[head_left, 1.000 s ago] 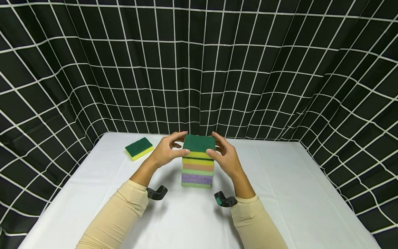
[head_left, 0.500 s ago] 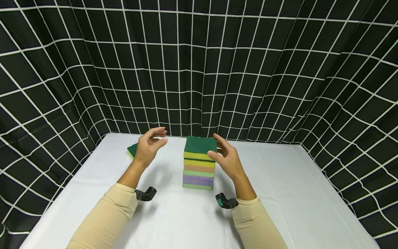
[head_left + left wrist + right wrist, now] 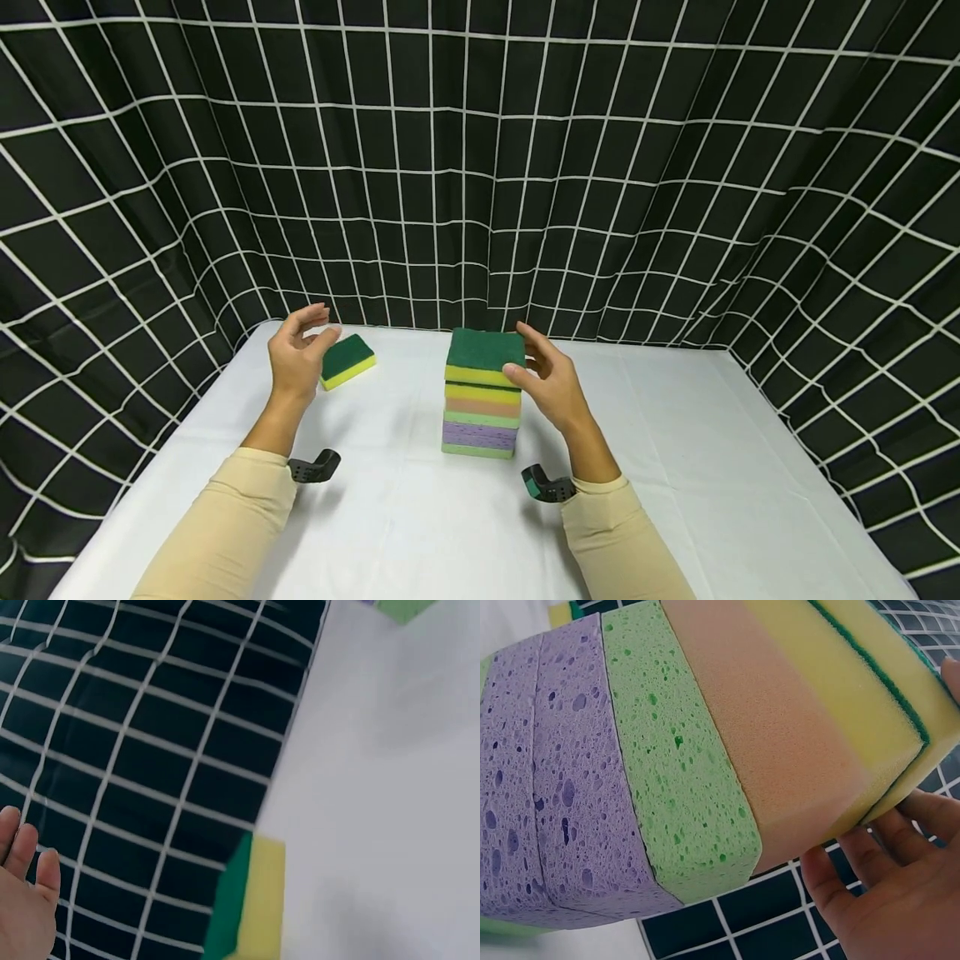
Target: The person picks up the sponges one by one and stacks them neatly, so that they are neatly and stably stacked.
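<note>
A stack of several sponges [image 3: 482, 408] stands mid-table, with purple, green, peach and yellow layers. Its top sponge [image 3: 486, 350] is yellow with a dark green scouring face upward. My right hand [image 3: 551, 379] holds this top sponge at its right end, thumb on the front corner and index finger toward the back corner. In the right wrist view, the fingers [image 3: 900, 855] lie along the side of the upper layers. To the left, a loose green-and-yellow sponge [image 3: 350, 363] lies on the table. My left hand [image 3: 298, 354] hovers at its left end, fingers loosely bent and holding nothing.
A white cloth covers the table [image 3: 420, 525]. Black curtain with a white grid [image 3: 480, 167] rises behind the table and along both sides. Each wrist wears a black camera mount, one on the left [image 3: 315, 467] and one on the right [image 3: 546, 483].
My left hand has let go of the top sponge and moved left to the loose sponge. The right hand has stayed at the stack's top right.
</note>
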Demonstrator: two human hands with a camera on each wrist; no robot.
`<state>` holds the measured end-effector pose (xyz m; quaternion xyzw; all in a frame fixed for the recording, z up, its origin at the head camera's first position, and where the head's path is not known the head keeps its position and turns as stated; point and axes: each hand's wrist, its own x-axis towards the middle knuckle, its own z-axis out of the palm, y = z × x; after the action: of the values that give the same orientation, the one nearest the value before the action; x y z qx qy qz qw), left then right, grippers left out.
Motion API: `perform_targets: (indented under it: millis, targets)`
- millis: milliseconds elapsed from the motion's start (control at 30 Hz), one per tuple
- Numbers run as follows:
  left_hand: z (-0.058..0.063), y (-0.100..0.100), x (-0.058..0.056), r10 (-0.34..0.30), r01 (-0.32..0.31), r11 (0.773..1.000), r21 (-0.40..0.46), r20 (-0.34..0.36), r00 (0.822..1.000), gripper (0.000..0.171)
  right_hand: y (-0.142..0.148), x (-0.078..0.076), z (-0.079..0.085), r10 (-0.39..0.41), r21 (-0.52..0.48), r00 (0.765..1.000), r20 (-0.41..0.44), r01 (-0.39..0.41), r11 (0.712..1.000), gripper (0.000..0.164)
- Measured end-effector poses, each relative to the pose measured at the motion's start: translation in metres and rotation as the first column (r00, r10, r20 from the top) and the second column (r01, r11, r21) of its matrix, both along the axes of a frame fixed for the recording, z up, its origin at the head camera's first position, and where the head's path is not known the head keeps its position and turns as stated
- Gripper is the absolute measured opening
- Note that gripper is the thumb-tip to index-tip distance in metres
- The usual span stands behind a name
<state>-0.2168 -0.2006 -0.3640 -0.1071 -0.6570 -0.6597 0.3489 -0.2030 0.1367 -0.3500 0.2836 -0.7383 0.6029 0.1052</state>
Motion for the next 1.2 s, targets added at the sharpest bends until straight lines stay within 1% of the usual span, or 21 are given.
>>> perform_targets:
  millis: [67,133,200,267,400,533,633,733,833,867,967,1067,1133,1200]
  targets:
    - [-0.010,-0.011,-0.007,0.064,-0.065,0.998,0.013,0.035,0.997,0.037,0.000,0.000,0.000,0.002,-0.005,1.000,0.001,-0.002,1.000,0.062]
    - [-0.021,-0.021,-0.015,0.119,-0.120,0.993,0.018,0.072,0.990,0.037,0.001,0.000,0.000,0.005,-0.012,1.000,0.003,-0.005,1.000,0.062]
    - [-0.032,-0.029,-0.022,0.153,-0.158,0.986,0.042,0.112,0.982,0.037,0.001,-0.001,0.000,0.010,-0.019,1.000,0.007,-0.010,1.000,0.062]
    - [-0.040,-0.033,-0.026,0.169,-0.180,0.980,0.079,0.139,0.976,0.035,0.001,-0.001,0.000,0.012,-0.019,1.000,0.005,-0.012,1.000,0.062]
    - [-0.049,-0.037,-0.028,0.192,-0.218,0.967,0.133,0.187,0.964,0.036,0.001,-0.002,0.000,0.014,-0.016,1.000,0.002,-0.014,1.000,0.062]
    - [-0.057,-0.041,-0.031,0.226,-0.257,0.957,0.133,0.211,0.951,0.038,0.001,-0.002,-0.001,0.020,-0.013,1.000,-0.003,-0.020,1.000,0.062]
    - [-0.062,-0.044,-0.033,0.238,-0.275,0.953,0.126,0.251,0.938,0.041,0.002,-0.002,-0.001,0.019,-0.010,1.000,-0.002,-0.019,1.000,0.062]
    - [-0.067,-0.048,-0.034,0.242,-0.283,0.954,0.100,0.301,0.922,0.046,0.002,-0.002,-0.001,0.012,-0.006,1.000,0.001,-0.012,1.000,0.062]
    - [-0.074,-0.051,-0.035,0.239,-0.275,0.960,0.058,0.342,0.909,0.052,0.002,-0.003,-0.001,0.010,-0.004,1.000,0.001,-0.010,1.000,0.063]
    - [-0.076,-0.052,-0.035,0.232,-0.266,0.962,0.053,0.351,0.907,0.053,0.002,-0.003,-0.001,0.010,-0.004,1.000,0.001,-0.010,1.000,0.062]
    - [-0.084,-0.053,-0.036,0.196,-0.236,0.970,0.051,0.405,0.893,0.059,0.002,-0.003,-0.001,0.011,-0.007,1.000,0.001,-0.011,1.000,0.062]
    - [-0.093,-0.055,-0.037,0.155,-0.206,0.977,0.059,0.468,0.870,0.064,0.002,-0.002,-0.001,0.012,-0.009,1.000,0.001,-0.012,1.000,0.062]
    - [-0.099,-0.057,-0.037,0.138,-0.182,0.983,0.036,0.513,0.847,0.069,0.002,-0.001,-0.001,0.012,-0.009,1.000,0.003,-0.012,1.000,0.062]
    - [-0.103,-0.059,-0.038,0.119,-0.145,0.989,0.005,0.546,0.830,0.074,0.002,-0.001,0.000,0.011,-0.008,1.000,0.004,-0.011,1.000,0.062]
